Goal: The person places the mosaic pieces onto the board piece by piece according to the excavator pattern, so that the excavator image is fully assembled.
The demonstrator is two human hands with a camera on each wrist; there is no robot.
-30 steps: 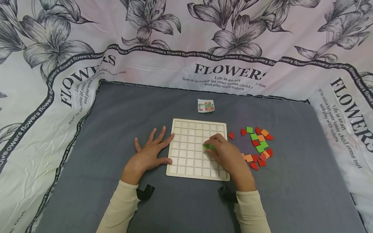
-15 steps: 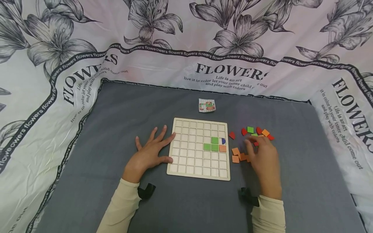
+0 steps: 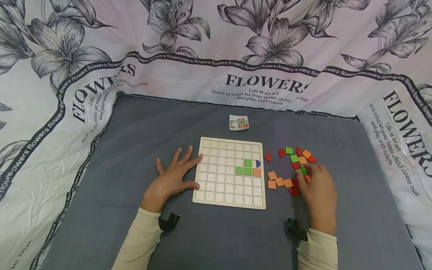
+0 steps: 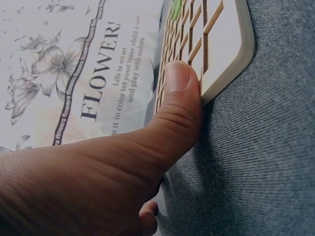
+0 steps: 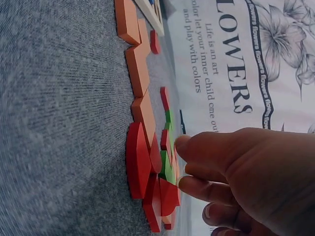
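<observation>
My left hand lies with spread fingers at the left side of a pale wooden grid board. Its thumb and index finger rest on the board's edge. Three green square tiles, an orange square tile and a blue rounded shape sit in cells at the board's right side. Over the loose tiles on the right is my right hand, its thumb and index fingertips apart around a green tile. The other fingers of this hand bend loosely behind.
Red curved-edged tiles, orange squares and more green squares lie loose on the grey cloth right of the board. A small printed pattern card lies beyond the board. Flower-printed fabric borders the back and sides.
My right hand has left the board and moved right to the loose tiles, uncovering the tiles in the grid. The left hand has stayed at the board's edge.
</observation>
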